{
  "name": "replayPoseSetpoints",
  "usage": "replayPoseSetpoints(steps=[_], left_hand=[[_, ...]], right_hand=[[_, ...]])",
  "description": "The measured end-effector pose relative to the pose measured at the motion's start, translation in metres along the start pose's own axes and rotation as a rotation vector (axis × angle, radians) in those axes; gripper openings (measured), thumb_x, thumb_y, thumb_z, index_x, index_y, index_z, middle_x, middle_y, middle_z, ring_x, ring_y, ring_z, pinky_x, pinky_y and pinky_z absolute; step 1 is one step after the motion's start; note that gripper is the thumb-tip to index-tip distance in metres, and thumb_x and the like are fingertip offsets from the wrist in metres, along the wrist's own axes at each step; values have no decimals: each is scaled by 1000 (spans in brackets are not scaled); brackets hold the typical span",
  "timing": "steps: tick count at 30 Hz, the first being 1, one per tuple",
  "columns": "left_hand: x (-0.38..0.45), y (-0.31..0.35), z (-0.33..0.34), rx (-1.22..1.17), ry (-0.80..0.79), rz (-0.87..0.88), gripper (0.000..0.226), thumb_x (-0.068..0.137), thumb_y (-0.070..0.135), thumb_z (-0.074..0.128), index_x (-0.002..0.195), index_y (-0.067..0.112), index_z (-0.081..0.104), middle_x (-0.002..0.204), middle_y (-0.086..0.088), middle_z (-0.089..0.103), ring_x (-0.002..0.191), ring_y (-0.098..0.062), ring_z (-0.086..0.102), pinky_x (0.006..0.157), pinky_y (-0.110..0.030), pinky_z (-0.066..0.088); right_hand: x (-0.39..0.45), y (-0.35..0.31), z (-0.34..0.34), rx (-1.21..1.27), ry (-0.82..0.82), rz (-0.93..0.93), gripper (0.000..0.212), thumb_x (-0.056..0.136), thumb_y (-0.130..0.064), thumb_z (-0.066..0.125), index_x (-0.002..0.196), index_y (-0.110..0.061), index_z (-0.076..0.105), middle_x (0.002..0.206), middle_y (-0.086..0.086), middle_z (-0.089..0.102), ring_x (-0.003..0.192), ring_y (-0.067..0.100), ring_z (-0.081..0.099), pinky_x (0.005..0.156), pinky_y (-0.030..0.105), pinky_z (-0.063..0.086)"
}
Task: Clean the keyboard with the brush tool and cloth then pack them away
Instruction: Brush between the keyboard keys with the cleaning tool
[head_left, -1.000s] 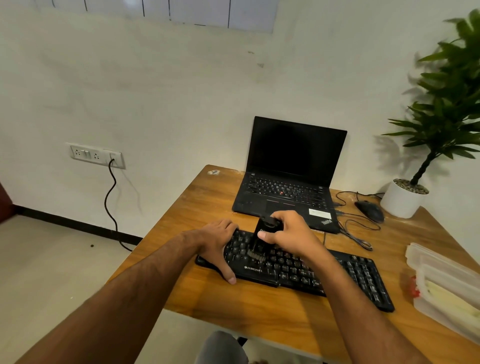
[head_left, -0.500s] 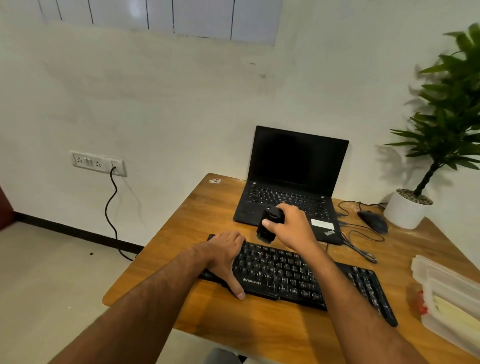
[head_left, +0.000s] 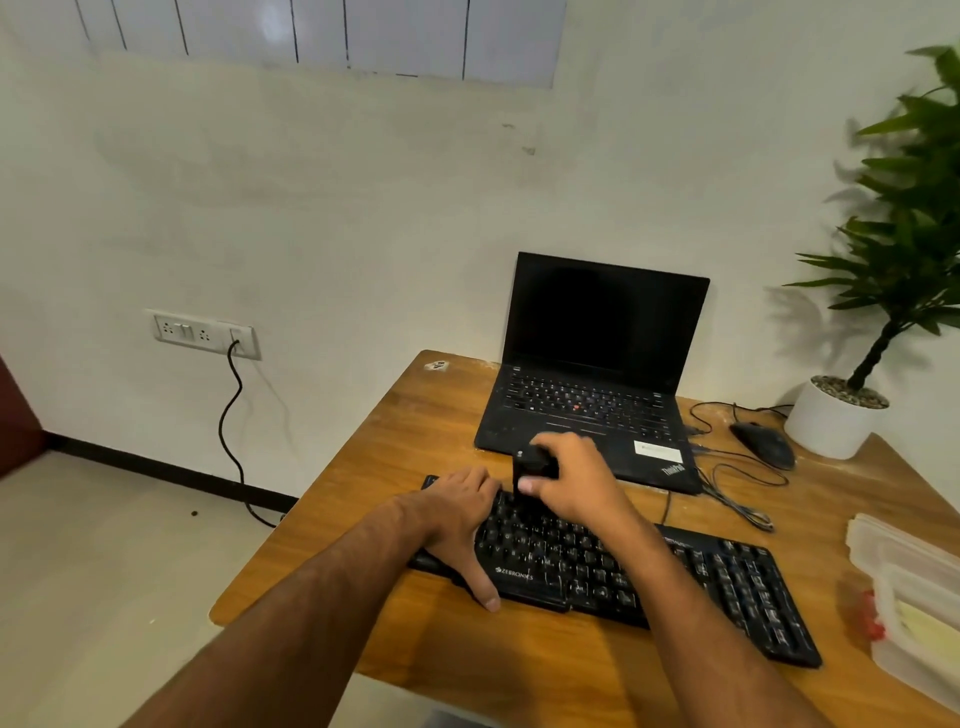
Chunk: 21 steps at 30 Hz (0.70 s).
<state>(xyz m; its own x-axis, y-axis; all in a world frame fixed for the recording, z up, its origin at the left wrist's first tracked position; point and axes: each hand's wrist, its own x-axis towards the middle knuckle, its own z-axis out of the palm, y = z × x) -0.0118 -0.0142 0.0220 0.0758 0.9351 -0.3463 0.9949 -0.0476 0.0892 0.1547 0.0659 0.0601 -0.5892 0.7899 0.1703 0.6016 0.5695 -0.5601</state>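
Two hands are at work over a black keyboard (head_left: 649, 577) that lies on a wooden desk (head_left: 363, 493). The left hand (head_left: 460, 519) lies flat and open on the left end of the keyboard, with its thumb pointing down over the front edge. It holds nothing; it just presses on the keyboard. The right hand (head_left: 576, 478) is curled tight around a small black brush tool (head_left: 530, 467). The brush tool points down at the top rows of keys, near the back edge of the keyboard. It is too blurry to tell if the bristles touch the keys.

Behind the keyboard sits an open black laptop (head_left: 597, 374) with a dark screen. To the right of the laptop is a black mouse (head_left: 763, 441) with its wire looped on the desk. A green plant in a white pot (head_left: 831, 415) stands in the back right corner. At the right edge of the desk lies a clear plastic box (head_left: 914, 597) with something pale yellow inside. A wall socket (head_left: 202, 332) with a black cord is on the wall to the left.
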Motion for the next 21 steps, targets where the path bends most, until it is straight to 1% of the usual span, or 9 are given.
replayPoseSetpoints(steps=[1,3,6,9,11,13,15,17,21], left_hand=[[0,0,0,0,2,-2,140,54,77,88,160,15,20,149,-4,32,139,-25,33,122,-48,32],[-1,2,-2,1,-1,-7,141,54,77,89,160,15,20,150,-3,31,139,-25,32,123,-48,31],[-2,4,-3,-5,-15,-15,141,55,75,89,161,15,18,153,-4,30,141,-26,31,123,-49,31],[-2,3,-3,-14,-8,-17,140,55,75,89,160,16,19,152,-3,30,141,-26,32,122,-48,32],[-3,2,-2,-22,-2,-20,140,55,76,89,160,17,19,152,-3,31,140,-25,32,122,-48,33],[-4,3,-2,-23,-4,-18,140,55,76,89,161,16,19,151,-2,31,140,-24,32,122,-48,33],[-4,4,-2,-22,-6,-16,141,55,76,89,161,16,18,152,-2,30,141,-25,31,123,-49,32],[-4,5,-3,-27,-17,-23,140,56,75,89,162,16,17,153,-3,29,142,-24,30,122,-50,33],[-5,4,-4,-17,-20,-26,141,57,76,88,162,16,16,154,-4,28,142,-24,30,122,-50,33]], right_hand=[[-2,2,3,-13,-13,10,27,80,-23,82,104,-21,69,96,-3,69,91,17,62,80,31,51],[-1,4,5,11,34,48,33,81,-22,82,112,-21,69,102,-3,70,94,15,62,83,29,48],[2,2,-2,61,89,44,29,80,-20,83,107,-22,70,97,-6,69,95,16,64,84,29,49],[0,2,-7,29,0,12,22,80,-21,83,95,-25,67,93,-6,68,92,16,64,79,32,50],[-3,2,-3,-27,-42,18,25,80,-24,82,101,-23,68,95,-6,67,94,17,64,79,31,49],[-4,4,0,27,18,45,31,81,-22,82,109,-19,69,95,-6,65,96,17,64,79,27,45],[-3,4,-3,46,92,36,32,82,-21,82,111,-18,69,94,-7,64,96,17,63,81,28,46],[-4,3,-5,69,113,24,30,82,-20,82,109,-18,69,92,-7,64,94,15,62,83,29,47],[-12,2,5,41,-7,20,31,83,-25,81,110,-20,67,96,-5,66,94,16,62,79,29,47]])
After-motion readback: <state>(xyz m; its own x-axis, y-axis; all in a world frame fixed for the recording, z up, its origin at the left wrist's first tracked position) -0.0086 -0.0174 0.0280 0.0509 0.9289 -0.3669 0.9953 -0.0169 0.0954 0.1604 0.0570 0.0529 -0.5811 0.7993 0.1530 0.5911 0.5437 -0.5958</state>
